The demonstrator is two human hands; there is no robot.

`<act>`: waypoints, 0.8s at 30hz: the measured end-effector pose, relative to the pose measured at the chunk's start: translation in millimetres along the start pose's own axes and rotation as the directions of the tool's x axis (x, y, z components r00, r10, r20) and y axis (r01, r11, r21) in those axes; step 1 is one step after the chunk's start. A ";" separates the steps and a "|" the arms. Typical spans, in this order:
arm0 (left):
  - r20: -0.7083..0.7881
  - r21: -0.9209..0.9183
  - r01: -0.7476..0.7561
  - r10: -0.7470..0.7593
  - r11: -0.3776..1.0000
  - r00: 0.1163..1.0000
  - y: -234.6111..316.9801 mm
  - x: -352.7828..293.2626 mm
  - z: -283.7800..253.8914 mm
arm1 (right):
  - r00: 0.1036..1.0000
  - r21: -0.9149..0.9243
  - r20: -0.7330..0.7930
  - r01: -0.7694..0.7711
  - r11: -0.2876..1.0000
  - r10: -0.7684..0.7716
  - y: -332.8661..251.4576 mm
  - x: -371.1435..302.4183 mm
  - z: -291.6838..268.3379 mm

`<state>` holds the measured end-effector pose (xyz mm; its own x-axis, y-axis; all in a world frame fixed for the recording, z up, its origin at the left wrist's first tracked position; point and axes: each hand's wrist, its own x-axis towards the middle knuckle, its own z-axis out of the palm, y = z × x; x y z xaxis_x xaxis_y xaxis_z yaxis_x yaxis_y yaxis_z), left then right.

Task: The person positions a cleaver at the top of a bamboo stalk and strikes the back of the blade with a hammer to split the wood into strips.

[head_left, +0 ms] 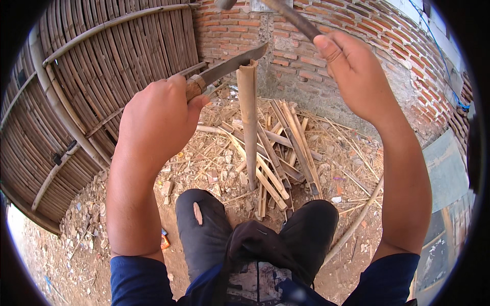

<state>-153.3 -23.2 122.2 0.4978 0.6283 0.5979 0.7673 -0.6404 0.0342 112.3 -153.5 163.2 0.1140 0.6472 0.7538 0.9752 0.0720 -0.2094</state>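
Two hands flanked the upright bamboo stave [248, 109]: to its left, the left hand [155, 109] was closed around a machete [232, 65] angled across near its top, contact unclear; split bamboo strips [297, 140] lay just right of it; above right, the right hand [352, 71] gripped a dark handle [296, 20], far end out of view. Splitting seemed at the blade-placing step; the next move likely called for centring, then a strike.

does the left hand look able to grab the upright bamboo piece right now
Probably not: the left hand is closed around the handle of the machete, so it would likely have to let go first. Otherwise the side of the upright bamboo piece facing it looks free.
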 end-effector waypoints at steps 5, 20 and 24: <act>0.035 0.016 0.037 -0.037 0.999 0.999 2.4 1.9 -2.5 | 0.982 -0.067 0.161 -0.090 0.994 0.099 2.6 -22.3 23.3; 0.080 0.019 0.059 -0.061 0.998 0.995 -2.9 5.5 6.6 | 0.987 -0.116 0.162 0.010 0.993 0.009 -3.2 -14.9 33.8; 0.010 0.030 0.046 -0.046 0.999 0.999 -13.3 8.0 11.2 | 0.985 -0.214 0.110 0.156 0.964 -0.135 -5.2 -1.1 17.8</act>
<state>-155.0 -4.7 117.5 0.4660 0.6615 0.5876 0.8009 -0.5976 0.0377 103.8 -141.1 152.3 -0.0404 0.7113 0.7017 0.9988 0.0085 0.0488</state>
